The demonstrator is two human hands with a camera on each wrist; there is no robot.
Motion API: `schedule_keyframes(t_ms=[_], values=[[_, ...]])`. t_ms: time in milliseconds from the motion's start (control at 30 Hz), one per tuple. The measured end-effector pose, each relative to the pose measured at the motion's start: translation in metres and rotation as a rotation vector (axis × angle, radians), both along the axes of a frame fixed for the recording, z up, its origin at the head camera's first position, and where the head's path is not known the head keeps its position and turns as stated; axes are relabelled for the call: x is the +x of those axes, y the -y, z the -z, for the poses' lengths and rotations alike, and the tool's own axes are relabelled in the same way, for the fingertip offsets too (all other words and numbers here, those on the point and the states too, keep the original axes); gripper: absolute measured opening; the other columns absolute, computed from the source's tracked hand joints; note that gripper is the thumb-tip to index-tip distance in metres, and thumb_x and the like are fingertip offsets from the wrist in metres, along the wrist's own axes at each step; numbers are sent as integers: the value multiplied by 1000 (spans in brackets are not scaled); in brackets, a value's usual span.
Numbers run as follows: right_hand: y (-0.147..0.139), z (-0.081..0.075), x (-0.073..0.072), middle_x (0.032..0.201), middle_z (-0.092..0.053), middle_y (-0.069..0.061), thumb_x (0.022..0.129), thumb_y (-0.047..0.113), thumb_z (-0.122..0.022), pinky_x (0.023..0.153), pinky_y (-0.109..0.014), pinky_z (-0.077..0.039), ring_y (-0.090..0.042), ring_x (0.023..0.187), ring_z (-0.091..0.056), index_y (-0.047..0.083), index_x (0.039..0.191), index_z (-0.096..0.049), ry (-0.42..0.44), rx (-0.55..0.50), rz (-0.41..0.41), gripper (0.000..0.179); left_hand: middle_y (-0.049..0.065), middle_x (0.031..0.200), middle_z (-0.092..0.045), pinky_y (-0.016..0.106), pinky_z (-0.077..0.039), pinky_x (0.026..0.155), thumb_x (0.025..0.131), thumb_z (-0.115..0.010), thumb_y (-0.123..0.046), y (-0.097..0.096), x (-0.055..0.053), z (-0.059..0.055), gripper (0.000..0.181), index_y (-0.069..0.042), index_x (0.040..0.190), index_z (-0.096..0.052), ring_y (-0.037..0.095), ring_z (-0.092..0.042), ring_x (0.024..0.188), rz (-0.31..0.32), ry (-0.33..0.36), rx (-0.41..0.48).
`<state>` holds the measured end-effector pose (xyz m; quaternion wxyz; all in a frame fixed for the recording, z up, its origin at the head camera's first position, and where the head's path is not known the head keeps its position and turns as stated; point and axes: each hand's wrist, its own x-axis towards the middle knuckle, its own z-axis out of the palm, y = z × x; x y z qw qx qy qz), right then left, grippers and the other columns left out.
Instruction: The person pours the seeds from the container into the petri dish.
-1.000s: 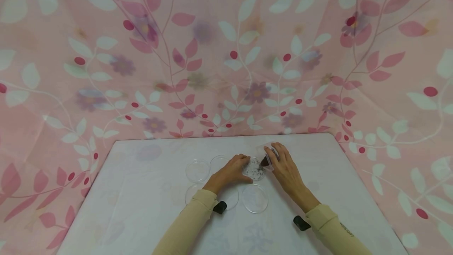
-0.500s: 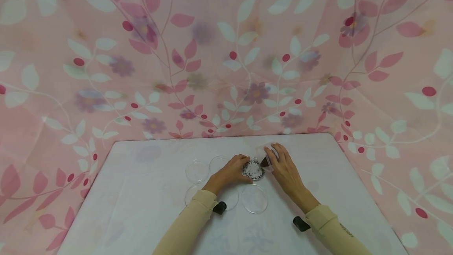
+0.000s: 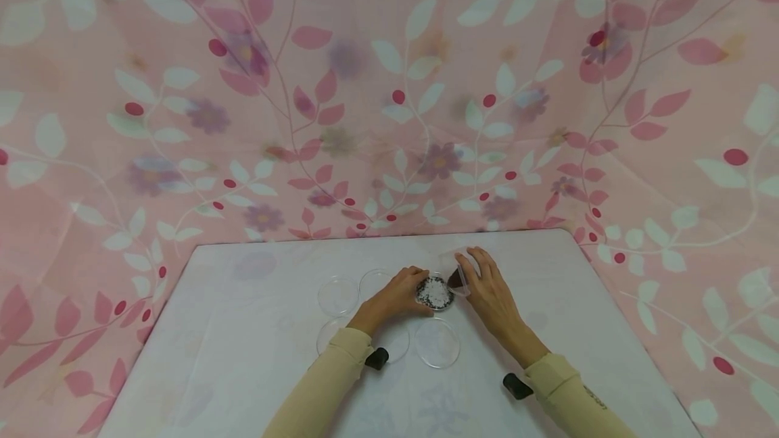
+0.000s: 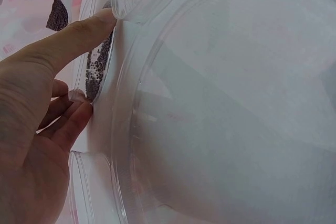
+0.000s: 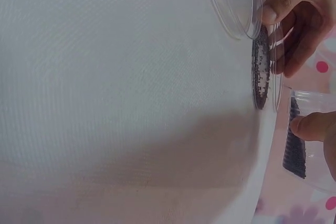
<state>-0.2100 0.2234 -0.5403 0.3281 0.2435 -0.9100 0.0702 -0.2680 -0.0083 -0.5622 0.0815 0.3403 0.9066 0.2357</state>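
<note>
Flat on the white table lies a clear petri dish (image 3: 435, 293) holding small dark granules, spread in a ring round a paler middle. My left hand (image 3: 395, 296) holds this dish by its rim, thumb (image 4: 86, 30) on the near side and fingers curled at the other. To its right, my right hand (image 3: 491, 293) grips a clear plastic cup (image 5: 317, 98), tilted beside the dish. Dark granules (image 5: 295, 153) lie along the cup's lower side. The left wrist view shows only part of the cup and its granules (image 4: 56, 14).
Several clear petri dishes or lids stand around the left forearm, one at the left (image 3: 338, 295) and another nearer the front (image 3: 438, 343). Some are partly hidden by the left arm. The white table (image 3: 243, 330) ends at a pink floral cloth (image 3: 365, 86).
The granules in the dish were scattered all over it a second ago; now they form a dark ring round a pale middle. Both hands have stayed almost in place.
</note>
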Motion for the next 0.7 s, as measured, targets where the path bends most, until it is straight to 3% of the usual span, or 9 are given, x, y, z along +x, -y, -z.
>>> schedule_keyframes(t_ms=[333,700], values=[[-2,-2,2,141,-44,-24,59,-3,-88,102,-45,-48,-38,134,-41,4,143,-45,11,-28,11,94,9,139,-54,36,-42,111,73,-84,-48,1,0,1,91,-5,145,-47,22,-50,129,1,2,4],[-3,-1,1,139,-46,-24,48,-1,-95,98,-45,-50,-39,128,-45,1,141,-45,-8,-81,6,107,9,140,-54,36,-41,113,73,-84,-47,0,1,-1,91,-5,145,-47,23,-49,130,-1,6,-3]])
